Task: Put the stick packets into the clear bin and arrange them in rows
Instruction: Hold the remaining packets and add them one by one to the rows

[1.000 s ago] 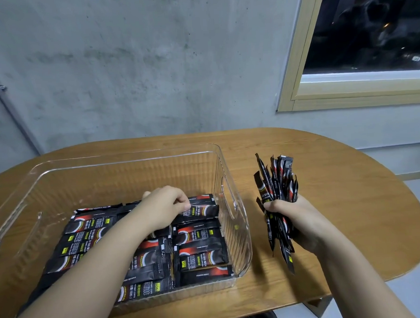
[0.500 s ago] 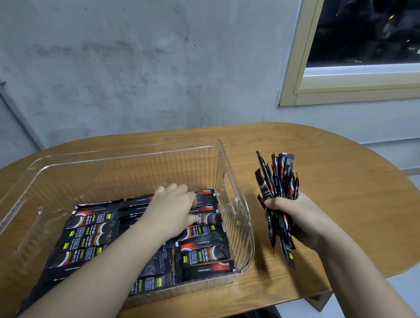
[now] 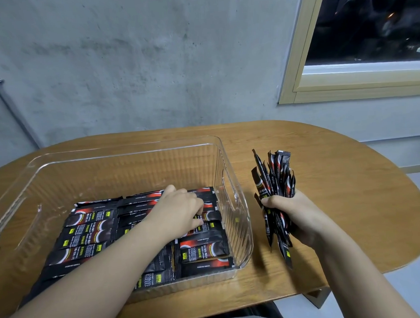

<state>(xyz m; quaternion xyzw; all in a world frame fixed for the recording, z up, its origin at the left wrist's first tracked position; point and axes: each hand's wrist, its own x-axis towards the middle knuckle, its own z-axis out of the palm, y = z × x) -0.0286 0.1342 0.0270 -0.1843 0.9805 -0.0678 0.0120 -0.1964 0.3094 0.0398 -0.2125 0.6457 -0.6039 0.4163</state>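
A clear plastic bin [image 3: 232,182] stands on the wooden table [image 3: 347,190]. Black and red stick packets [image 3: 86,235] lie flat in rows across its floor. My left hand [image 3: 180,209] reaches into the bin over the right-hand row. Its bent fingers and thumb pinch one stick packet [image 3: 208,217] lying there. To the right of the bin, my right hand [image 3: 299,215] grips an upright bundle of stick packets [image 3: 275,177] just above the table. The packet ends fan out above and below my fist. My left forearm hides part of the middle row.
The far half of the bin floor holds no packets. A grey concrete wall [image 3: 150,64] stands behind the table and a window frame [image 3: 296,57] at the upper right. The table's rounded edge runs close on the right and front.
My left hand has shifted a little to the right and away inside the bin, its fist loosening into bent fingers on the right row. The right hand keeps the bundle still.
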